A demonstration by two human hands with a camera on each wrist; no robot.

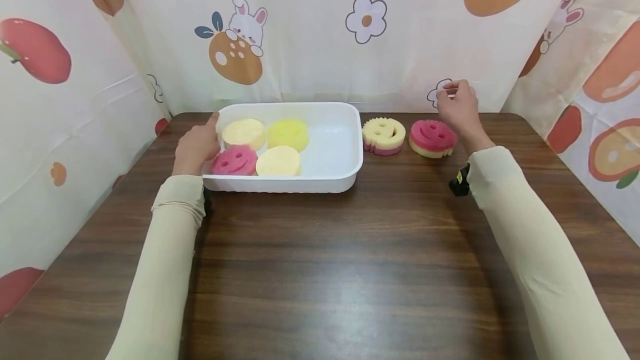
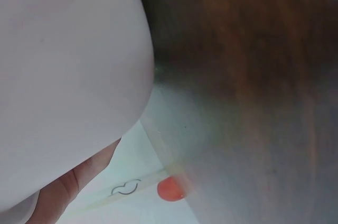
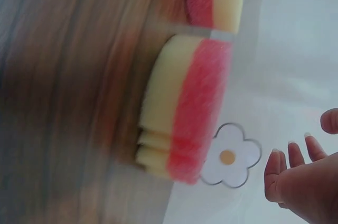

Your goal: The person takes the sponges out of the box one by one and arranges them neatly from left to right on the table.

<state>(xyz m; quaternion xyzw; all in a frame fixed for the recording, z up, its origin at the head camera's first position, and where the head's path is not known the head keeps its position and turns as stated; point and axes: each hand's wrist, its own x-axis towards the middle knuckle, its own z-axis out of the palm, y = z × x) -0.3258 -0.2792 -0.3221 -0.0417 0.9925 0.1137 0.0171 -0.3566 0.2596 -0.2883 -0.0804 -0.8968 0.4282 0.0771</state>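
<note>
White plastic makes up the tray (image 1: 345, 143), a shallow rectangular tub with rounded corners sitting left of centre in the head view on the dark wood-grain table (image 1: 350, 271). At its left end the left hand (image 1: 197, 146) rests against the rim, thumb up along the corner and fingers lying down the outer wall; from the left wrist view only a blurred white wall of the tray and a bit of palm show, so how firmly it grips I cannot tell.

Four round sponges fill the left half of the tray, touching one another: a pale cream sponge (image 1: 244, 133) at the back left, a bright yellow sponge (image 1: 288, 134) just to its right, a pink smiley sponge (image 1: 234, 160) at the front left with eyes and a mouth cut through it, and a cream front sponge (image 1: 278, 161) beside that. The tray's right half is bare.

Right of the tray, apart from it, lies a yellow smiley sponge (image 1: 383, 135) with a pink underside, then just beside it a pink-topped sponge (image 1: 433, 138) with a cream layer below and a scalloped edge.

Above and behind that last sponge, upper right of centre, the right hand (image 1: 457, 105) hovers holding nothing, fingers loosely bent with gaps between them, clear of the sponge.
</note>
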